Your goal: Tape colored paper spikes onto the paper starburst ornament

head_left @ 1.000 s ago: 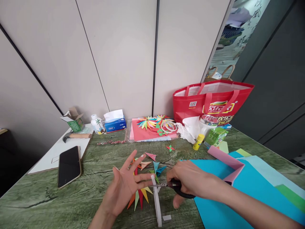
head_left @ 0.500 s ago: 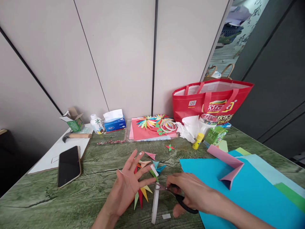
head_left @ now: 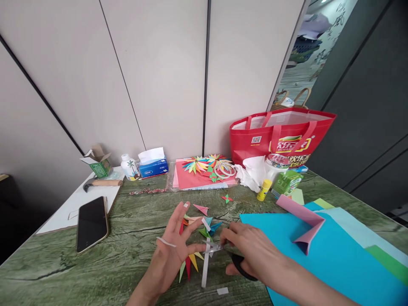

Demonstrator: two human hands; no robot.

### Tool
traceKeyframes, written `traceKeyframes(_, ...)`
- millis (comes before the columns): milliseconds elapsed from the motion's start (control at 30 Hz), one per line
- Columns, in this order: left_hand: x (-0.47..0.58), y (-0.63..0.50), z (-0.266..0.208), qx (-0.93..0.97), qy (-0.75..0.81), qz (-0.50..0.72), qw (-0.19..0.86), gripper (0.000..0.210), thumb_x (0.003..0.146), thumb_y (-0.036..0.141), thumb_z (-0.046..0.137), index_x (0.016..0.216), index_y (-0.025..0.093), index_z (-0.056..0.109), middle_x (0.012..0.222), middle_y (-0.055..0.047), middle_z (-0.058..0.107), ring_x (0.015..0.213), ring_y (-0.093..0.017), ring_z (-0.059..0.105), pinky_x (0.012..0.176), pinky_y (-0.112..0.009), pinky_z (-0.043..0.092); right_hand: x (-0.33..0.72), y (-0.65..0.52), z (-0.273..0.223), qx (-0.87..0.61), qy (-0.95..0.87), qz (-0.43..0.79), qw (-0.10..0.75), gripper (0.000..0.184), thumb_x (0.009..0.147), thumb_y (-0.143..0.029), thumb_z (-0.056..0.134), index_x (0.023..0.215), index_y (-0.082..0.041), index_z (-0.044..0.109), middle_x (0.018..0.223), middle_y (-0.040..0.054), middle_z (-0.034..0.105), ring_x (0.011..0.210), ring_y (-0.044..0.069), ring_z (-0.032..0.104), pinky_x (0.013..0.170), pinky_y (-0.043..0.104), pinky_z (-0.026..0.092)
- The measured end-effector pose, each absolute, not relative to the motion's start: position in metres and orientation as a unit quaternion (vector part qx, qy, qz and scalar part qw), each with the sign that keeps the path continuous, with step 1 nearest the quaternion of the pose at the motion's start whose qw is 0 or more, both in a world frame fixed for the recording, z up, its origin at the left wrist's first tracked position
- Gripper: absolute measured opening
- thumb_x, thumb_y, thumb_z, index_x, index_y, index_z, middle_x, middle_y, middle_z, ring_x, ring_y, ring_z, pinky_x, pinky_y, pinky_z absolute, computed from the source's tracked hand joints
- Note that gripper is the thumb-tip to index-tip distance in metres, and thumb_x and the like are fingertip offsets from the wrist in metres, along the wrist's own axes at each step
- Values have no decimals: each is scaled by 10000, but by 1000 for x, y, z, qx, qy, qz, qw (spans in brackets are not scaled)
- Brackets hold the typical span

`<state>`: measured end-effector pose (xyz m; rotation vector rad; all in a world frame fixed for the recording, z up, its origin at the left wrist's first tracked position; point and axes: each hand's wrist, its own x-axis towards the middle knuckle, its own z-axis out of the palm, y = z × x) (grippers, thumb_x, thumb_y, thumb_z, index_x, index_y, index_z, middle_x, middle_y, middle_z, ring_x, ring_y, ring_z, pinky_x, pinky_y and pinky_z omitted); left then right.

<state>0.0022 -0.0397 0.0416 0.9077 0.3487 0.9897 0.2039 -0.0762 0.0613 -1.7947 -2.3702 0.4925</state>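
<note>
In the head view, your left hand (head_left: 170, 250) is palm up near the middle of the counter (head_left: 134, 238), its grip spread, with small white pieces (head_left: 206, 225) on some fingers. Your right hand (head_left: 258, 246) has its grip closed around the handles of the scissors (head_left: 239, 267), whose blades meet the upper part of the white strip (head_left: 205, 270) beside your left fingertips. Another short white piece (head_left: 222, 291) lies nearer, on the counter. Pointed coloured paper (head_left: 188, 267) shows partly behind your left hand; a blue sheet (head_left: 280, 229) lies to the right.
</note>
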Motion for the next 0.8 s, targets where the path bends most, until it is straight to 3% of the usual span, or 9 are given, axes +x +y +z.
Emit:
traceKeyframes(200,1,-41,45,410,147,451,779,754,631,702,469,1309,388,366,1510,37,50,1308,-410,114,836,-544,416,200,-79,53,-617,-780,85,55,381,585,-209,741,926,-214,572,929,69,542,856,260,518,670,314,363)
traceKeyframes(400,3,-42,45,417,144,454,774,788,589,688,539,1300,386,385,1509,27,24,1297,-430,127,834,-563,409,204,-82,42,-602,-779,154,80,417,557,-188,734,924,-233,540,937,35,510,857,227,505,674,299,361)
traceKeyframes(633,-3,-41,48,440,134,444,769,818,597,662,562,1331,388,323,1511,6,12,1264,-433,210,778,-512,447,194,-78,66,-655,-750,98,12,501,522,-160,770,978,-193,565,988,103,516,942,309,481,739,378,371)
traceKeyframes(800,-7,-44,61,437,152,463,756,811,608,667,543,1335,394,308,1509,24,49,1299,-410,149,841,-520,419,204,-82,73,-624,-762,170,33,477,504,-204,770,931,-213,556,971,63,511,892,254,496,714,329,378)
